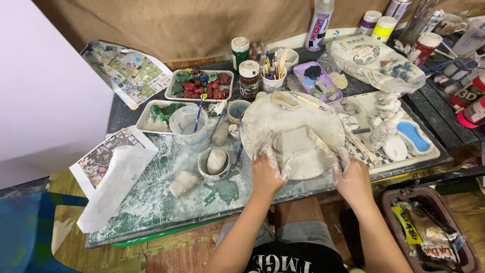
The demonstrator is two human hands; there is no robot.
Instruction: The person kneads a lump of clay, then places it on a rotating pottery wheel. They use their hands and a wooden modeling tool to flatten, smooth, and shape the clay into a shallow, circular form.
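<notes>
Left fingers: the clay-smeared fingers of the left hand are spread and pressed onto the near left edge of the round grey clay-coated board.
Right fingers: the fingers of the right hand are curled over the board's near right rim, also coated in pale clay; whether they pinch anything cannot be told.
Clay slab: a flat, roughly square slab of grey clay lies on the board between the two hands, at centre frame, close to the left fingertips.
Tool: a thin wooden modelling stick lies on the board just right of the slab.
Bowl: a small round bowl holding a lump of grey clay sits left of the left hand.
Loose lump: another grey clay lump lies on the table, lower left of the bowl.
Cup: a clear plastic cup of water with a brush stands above the bowl.
Trays: a white tray of red and green painted pieces sits at upper centre-left.
White figure: a white sculpted figure on a checked board stands right of the round board.
</notes>
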